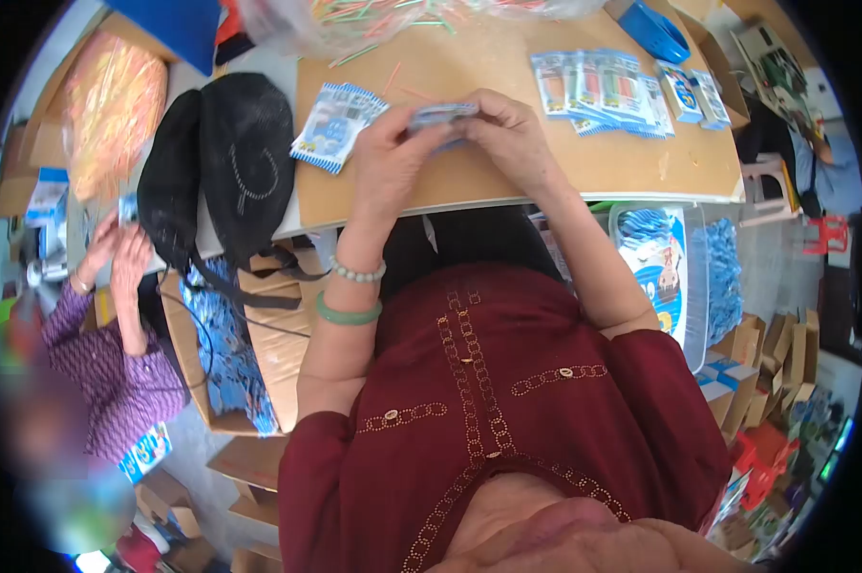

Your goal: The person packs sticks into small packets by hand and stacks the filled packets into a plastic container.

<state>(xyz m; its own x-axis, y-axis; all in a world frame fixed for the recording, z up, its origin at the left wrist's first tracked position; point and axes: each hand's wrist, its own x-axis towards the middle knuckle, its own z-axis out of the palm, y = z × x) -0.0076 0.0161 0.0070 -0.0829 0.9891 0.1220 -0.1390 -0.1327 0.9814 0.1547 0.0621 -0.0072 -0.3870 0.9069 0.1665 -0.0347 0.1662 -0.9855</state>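
Note:
Above the table's near edge, both hands hold a small blue-and-white packet (442,115), partly hidden by fingers and slightly blurred. My left hand (390,148) is closed on its left end, the thumb lying along it. On the right end, the fingers of my right hand (509,134) pinch it. Just left of my left hand lie flat blue-and-white packets (335,126) with striped edges. Farther right, a fanned row of similar packets (598,88) shows coloured contents. Thin pink sticks (393,76) lie behind my left hand.
A black bag (244,153) sits at the table's left. Behind are a plastic bag of coloured sticks (383,14) and a blue ring-shaped holder (655,33). Small boxes (681,93) stand right. A bin (655,267) and carton of packets (225,353) flank me. A co-worker's hands (125,253) are left.

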